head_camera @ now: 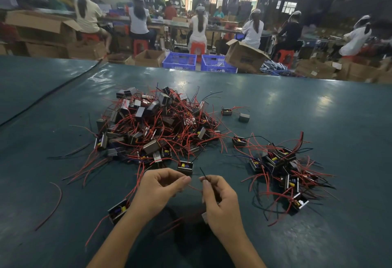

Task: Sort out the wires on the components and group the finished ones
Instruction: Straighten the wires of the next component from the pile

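Observation:
A big tangled heap of small boxy components [152,123] with red and black wires lies in the middle of the green table [297,106]. A smaller group of components [280,168] lies to the right. My left hand [157,191] pinches a thin red wire [194,187] between thumb and forefinger. My right hand [220,202] pinches a black wire [203,173] that sticks up from its fingertips, and a small component shows under its palm. One component [185,167] sits just beyond my fingers.
A lone component [118,210] lies left of my left wrist, and a loose red wire [53,206] further left. Two stray components [235,114] lie behind the heaps. Beyond the table edge stand blue crates [180,61], cardboard boxes [244,55] and several seated workers.

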A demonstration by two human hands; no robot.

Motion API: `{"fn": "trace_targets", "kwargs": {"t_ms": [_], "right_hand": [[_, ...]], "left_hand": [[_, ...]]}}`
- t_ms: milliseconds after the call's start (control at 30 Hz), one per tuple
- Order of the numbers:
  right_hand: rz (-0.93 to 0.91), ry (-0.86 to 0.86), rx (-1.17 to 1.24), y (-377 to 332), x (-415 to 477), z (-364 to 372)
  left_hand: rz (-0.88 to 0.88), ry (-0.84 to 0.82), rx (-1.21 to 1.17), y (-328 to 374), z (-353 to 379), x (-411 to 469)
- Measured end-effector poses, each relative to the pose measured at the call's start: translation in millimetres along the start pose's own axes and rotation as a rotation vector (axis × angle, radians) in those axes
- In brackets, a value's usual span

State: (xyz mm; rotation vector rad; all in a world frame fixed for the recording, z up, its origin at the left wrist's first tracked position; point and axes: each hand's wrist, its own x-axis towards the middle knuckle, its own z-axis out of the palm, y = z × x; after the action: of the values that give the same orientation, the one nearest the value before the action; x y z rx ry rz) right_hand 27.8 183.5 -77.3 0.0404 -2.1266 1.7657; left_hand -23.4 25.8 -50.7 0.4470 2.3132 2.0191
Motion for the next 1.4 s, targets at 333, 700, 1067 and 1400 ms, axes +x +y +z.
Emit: {"fn": "trace_targets", "kwargs": {"t_ms": [333, 700, 1067, 1400], "right_hand": [[-0.039, 0.010, -0.041, 4.4, 2.2, -1.7], [-0.037, -0.032, -0.044, 2.1, 1.5, -1.9], [-0.062, -0.082, -0.051, -0.2, 1.7, -6.2], [-0.062, -0.082, -0.078, 0.9, 3.2, -12.6]], "left_hand": [[0.078, 0.053, 0.256, -10.4, 4.2, -1.1], [-0.250, 0.123, -0.230, -8.5, 22.6, -2.9], [0.200, 0.085, 0.004, -8.0, 18.6, -7.9], [0.140, -0.039, 0.099, -6.9, 5.3, -2.9]]}}
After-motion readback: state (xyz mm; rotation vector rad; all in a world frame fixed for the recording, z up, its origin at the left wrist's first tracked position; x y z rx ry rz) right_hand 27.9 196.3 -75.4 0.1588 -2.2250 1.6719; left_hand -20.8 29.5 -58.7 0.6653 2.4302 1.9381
